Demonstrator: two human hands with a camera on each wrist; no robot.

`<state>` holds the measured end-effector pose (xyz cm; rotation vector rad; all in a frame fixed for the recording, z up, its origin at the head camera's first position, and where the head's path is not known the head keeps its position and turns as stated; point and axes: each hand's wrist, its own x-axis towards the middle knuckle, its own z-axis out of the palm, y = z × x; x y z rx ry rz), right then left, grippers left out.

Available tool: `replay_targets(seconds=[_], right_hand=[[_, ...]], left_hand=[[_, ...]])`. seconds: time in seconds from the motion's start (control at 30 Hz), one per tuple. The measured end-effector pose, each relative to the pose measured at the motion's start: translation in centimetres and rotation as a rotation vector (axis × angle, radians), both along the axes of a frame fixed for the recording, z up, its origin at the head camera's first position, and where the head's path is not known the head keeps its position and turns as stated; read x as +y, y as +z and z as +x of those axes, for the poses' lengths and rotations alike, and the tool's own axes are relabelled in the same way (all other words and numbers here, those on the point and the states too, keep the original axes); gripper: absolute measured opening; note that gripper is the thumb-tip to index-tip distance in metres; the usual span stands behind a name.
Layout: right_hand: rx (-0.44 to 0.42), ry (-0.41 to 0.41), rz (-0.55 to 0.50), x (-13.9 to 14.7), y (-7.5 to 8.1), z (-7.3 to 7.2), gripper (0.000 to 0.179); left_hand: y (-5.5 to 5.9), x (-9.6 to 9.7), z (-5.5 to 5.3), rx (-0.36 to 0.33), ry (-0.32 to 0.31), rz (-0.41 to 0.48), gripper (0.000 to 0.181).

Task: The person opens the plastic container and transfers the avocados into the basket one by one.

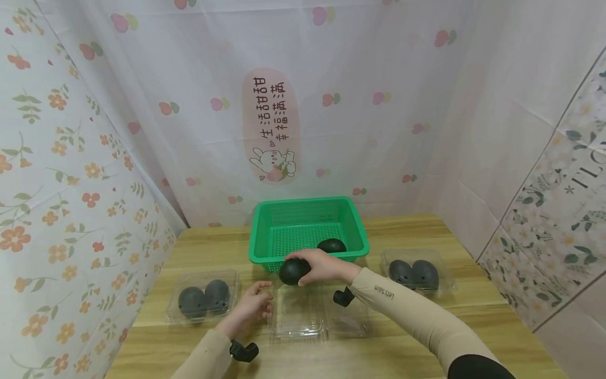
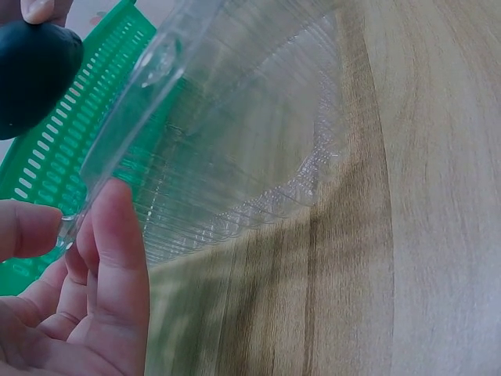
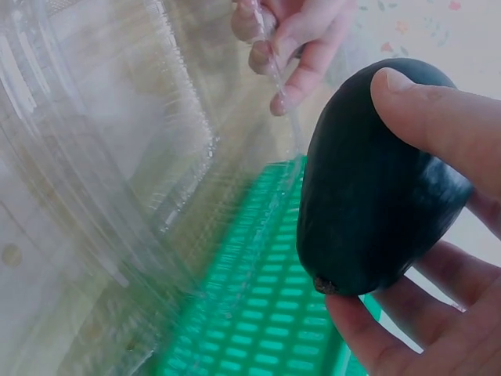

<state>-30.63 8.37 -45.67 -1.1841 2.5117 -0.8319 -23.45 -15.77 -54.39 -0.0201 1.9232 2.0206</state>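
My right hand [image 1: 326,267] grips a dark, nearly black avocado [image 1: 293,271] between thumb and fingers, in front of the green basket. The avocado's stem nub shows low on it in the right wrist view. Below it a clear plastic clamshell box [image 1: 299,318] lies open on the table, with nothing in it. My left hand [image 1: 253,305] is at the box's left side. In the left wrist view, thumb and fingers [image 2: 121,258] pinch the box's clear rim [image 2: 133,117]. Another avocado [image 1: 332,245] lies inside the basket [image 1: 258,231] at its near right.
On the left of the wooden table [image 1: 213,245] sits a clear box [image 1: 235,279] holding two avocados [image 1: 203,300]. A similar box [image 1: 445,287] with two avocados [image 1: 414,275] stands on the right. A printed curtain [image 1: 203,142] hangs right behind the basket.
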Motion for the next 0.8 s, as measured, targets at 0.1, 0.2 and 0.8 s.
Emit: replay_targets(seconds=[0.1, 0.2, 0.8], right_hand=[[0.012, 0.003, -0.002, -0.1, 0.2, -0.2, 0.069], [0.008, 0.001, -0.001, -0.1, 0.4, -0.3, 0.069], [-0.061, -0.038, -0.066, 0.3, 1.8, -0.9, 0.07]], left_hand=[[0.0, 0.0, 0.0, -0.002, 0.0, -0.001, 0.046], [0.1, 0.0, 0.0, 0.0, -0.002, -0.006, 0.046], [-0.1, 0.0, -0.1, 0.006, -0.002, -0.005, 0.045]])
